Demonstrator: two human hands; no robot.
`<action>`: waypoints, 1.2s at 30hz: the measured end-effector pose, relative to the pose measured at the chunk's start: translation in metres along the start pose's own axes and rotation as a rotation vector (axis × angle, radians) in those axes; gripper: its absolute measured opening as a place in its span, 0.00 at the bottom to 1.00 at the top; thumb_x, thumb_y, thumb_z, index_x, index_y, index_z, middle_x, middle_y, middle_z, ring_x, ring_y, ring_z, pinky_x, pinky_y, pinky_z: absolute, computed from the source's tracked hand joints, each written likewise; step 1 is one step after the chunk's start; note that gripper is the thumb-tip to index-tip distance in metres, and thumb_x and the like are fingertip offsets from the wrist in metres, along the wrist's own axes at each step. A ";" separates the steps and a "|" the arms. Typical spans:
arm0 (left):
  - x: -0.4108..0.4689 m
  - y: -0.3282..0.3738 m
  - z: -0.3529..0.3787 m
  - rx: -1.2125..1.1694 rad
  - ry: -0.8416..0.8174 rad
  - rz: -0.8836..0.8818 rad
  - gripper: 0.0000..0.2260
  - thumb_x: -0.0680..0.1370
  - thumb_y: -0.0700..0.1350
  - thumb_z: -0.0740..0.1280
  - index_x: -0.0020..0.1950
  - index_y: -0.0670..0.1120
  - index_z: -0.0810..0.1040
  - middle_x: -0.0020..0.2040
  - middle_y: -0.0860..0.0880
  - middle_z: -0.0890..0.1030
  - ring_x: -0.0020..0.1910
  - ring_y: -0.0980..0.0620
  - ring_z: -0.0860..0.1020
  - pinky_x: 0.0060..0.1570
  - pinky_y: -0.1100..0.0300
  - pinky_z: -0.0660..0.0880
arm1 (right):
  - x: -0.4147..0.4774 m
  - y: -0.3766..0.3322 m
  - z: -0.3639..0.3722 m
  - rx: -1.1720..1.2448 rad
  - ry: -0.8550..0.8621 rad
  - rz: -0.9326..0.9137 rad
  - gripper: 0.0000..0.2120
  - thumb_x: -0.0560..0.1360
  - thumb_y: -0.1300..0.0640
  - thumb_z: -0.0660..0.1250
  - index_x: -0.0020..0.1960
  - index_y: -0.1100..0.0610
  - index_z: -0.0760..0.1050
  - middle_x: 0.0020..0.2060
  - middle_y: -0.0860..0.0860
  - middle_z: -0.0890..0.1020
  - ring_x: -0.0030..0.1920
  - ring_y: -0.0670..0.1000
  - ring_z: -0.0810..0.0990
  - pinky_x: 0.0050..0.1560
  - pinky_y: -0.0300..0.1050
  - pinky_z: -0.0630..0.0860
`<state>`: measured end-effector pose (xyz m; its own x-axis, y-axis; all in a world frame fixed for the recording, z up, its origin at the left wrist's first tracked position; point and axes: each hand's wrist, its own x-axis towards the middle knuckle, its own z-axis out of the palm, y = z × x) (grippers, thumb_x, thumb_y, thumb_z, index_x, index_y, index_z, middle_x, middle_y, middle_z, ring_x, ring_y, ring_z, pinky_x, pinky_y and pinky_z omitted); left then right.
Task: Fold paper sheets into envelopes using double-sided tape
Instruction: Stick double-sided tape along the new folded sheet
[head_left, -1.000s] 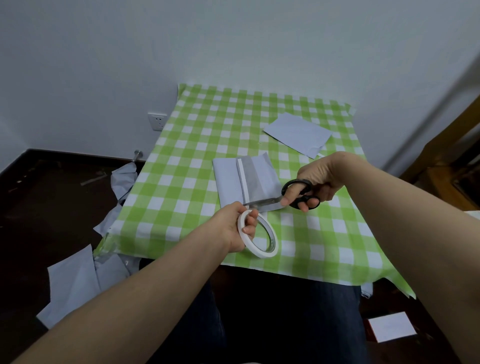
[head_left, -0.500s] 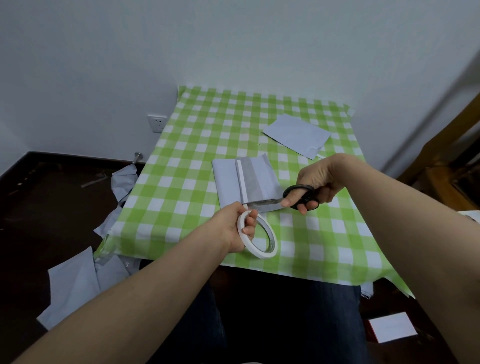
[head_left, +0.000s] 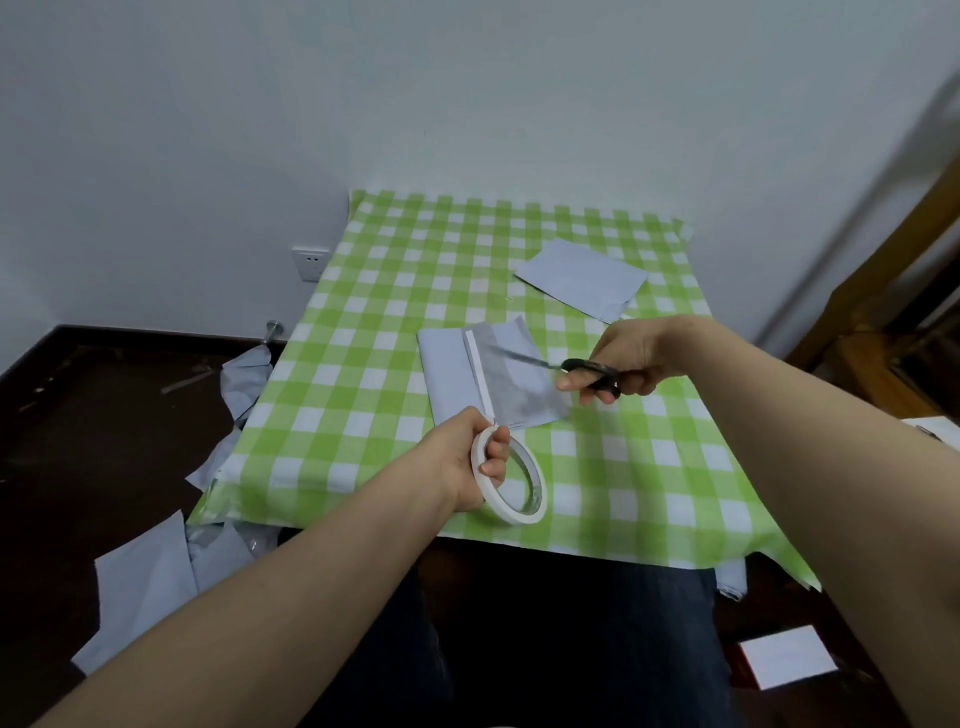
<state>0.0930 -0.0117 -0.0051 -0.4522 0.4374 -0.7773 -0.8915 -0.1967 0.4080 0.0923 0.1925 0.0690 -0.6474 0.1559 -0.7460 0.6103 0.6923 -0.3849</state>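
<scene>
Two hands are at work over a table under a green-and-white checked plastic tablecloth (head_left: 363, 389). Nearest, the left hand (head_left: 457, 462) grips a white ring-shaped roll of double-sided tape (head_left: 514, 517); its fingers (head_left: 496, 452) are curled through the ring with the thumb on the outside, and the roll stands tilted at the near edge of the cloth.

Just beyond those fingertips lies a pale grey-blue folded paper sheet (head_left: 449, 374), flat on the cloth. A narrow white tape strip (head_left: 478, 371) runs along its middle fold, the near end reaching the left fingers. The flap to the right of the strip looks darker grey and slightly creased.

To the right, the right hand (head_left: 631, 353) holds black-handled steel scissors (head_left: 592, 371), fingers curled round the handles. The blades point leftward above the darker flap; they are blurred, so whether they are parted cannot be told.

Beyond the right fingers, well apart, a second pale grey-blue rectangular paper sheet (head_left: 582, 278) lies flat.
</scene>
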 end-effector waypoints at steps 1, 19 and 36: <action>-0.002 0.000 0.003 -0.004 -0.011 0.004 0.09 0.75 0.36 0.55 0.36 0.41 0.69 0.23 0.48 0.73 0.16 0.56 0.66 0.15 0.71 0.56 | 0.001 0.002 0.000 -0.002 0.094 0.009 0.19 0.63 0.40 0.76 0.35 0.57 0.81 0.26 0.50 0.76 0.24 0.48 0.62 0.28 0.38 0.59; -0.011 0.000 0.077 0.388 -0.025 0.257 0.08 0.80 0.44 0.62 0.56 0.43 0.74 0.25 0.52 0.80 0.22 0.57 0.75 0.28 0.65 0.69 | 0.044 0.082 0.032 0.056 0.732 0.107 0.05 0.70 0.61 0.69 0.38 0.61 0.75 0.38 0.59 0.83 0.42 0.59 0.83 0.37 0.44 0.76; -0.010 0.009 0.115 0.495 0.078 0.641 0.12 0.82 0.46 0.57 0.64 0.45 0.68 0.43 0.54 0.81 0.43 0.55 0.75 0.41 0.65 0.64 | -0.014 0.041 0.040 0.797 0.433 -0.478 0.11 0.72 0.57 0.65 0.47 0.63 0.80 0.42 0.55 0.85 0.25 0.50 0.69 0.22 0.34 0.58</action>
<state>0.0924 0.0828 0.0619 -0.8879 0.3053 -0.3441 -0.3521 0.0304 0.9355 0.1452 0.1907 0.0419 -0.9153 0.3370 -0.2207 0.2691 0.1036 -0.9575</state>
